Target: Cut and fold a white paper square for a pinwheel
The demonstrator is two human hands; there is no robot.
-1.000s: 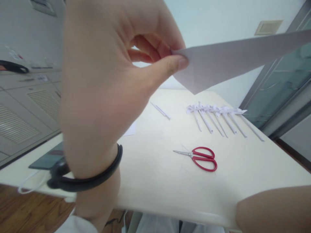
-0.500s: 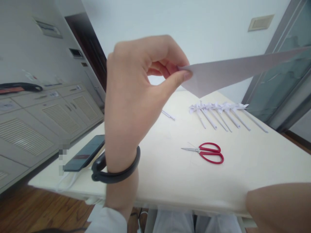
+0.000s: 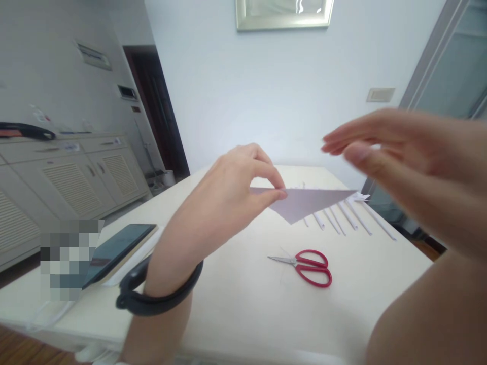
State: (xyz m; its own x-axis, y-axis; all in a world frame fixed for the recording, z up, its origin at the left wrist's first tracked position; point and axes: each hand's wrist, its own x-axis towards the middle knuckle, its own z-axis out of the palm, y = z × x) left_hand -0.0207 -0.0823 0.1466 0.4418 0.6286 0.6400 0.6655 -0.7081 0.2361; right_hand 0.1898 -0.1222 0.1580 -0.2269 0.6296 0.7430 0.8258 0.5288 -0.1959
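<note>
Pale paper triangle (image 3: pixel 304 203), point down, left fingers (image 3: pixel 271 173) pinching its edge, right fingers (image 3: pixel 365 128) apart

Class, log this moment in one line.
left hand: pinches paper | right hand: open, apart from paper | scissors: on table

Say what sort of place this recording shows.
Likely a room in a home or office: framed picture on the wall, louvred cabinets to the left, white table in front.
</note>
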